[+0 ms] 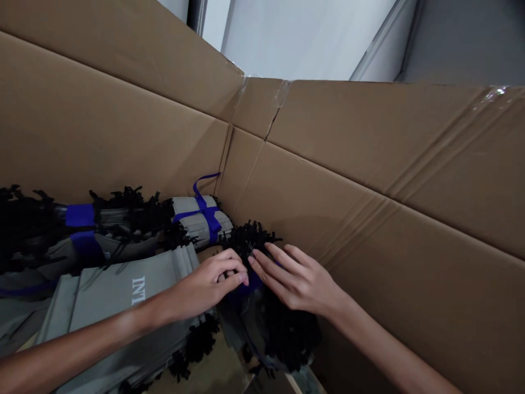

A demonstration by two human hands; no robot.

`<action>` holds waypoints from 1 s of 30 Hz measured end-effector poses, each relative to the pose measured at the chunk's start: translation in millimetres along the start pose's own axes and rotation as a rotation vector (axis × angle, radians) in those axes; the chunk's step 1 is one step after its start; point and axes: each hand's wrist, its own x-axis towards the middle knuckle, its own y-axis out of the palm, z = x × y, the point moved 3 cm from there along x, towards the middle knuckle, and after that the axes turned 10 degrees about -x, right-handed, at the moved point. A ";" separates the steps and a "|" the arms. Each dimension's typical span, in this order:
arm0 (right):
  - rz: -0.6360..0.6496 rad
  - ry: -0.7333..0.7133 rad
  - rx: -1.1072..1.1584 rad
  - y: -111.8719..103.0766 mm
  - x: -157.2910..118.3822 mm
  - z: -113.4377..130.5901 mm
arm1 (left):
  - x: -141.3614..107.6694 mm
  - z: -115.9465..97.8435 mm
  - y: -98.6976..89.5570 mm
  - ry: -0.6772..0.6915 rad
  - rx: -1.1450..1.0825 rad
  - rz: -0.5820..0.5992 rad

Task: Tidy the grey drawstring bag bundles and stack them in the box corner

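Observation:
Both hands are over a grey bundle (pixel 256 323) with bushy black ends, wrapped by a blue band (pixel 244 290). My left hand (pixel 223 276) is closed at the bundle's near left side, thumb pressed toward curled fingers; what they pinch, if anything, is hidden. Fingers stretched out, my right hand (pixel 297 279) lies open across the top of the same bundle. Beside my left forearm lies a stack of flat grey pieces (pixel 109 287) with white lettering, partly covered by that arm. Behind my hands sits a grey bundle tied crosswise with blue ribbon (pixel 211 219).
Tall cardboard walls (pixel 328 164) meet in a corner beyond my hands and rise along the right. More grey bundles with black ends (pixel 123 210) and blue bands line the left wall. Brown cardboard (pixel 217 361) shows below the stack.

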 end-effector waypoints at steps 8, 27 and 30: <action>0.008 0.101 0.018 7.5 -4.5 -9.6 | 4.8 2.3 3.3 -0.022 0.004 -0.035; 0.192 0.591 0.618 -12.6 -3.0 -33.1 | 6.0 3.9 5.1 -0.059 -0.054 -0.066; 0.219 0.590 0.694 -3.5 0.7 -21.1 | 5.5 3.0 5.3 -0.049 -0.052 -0.067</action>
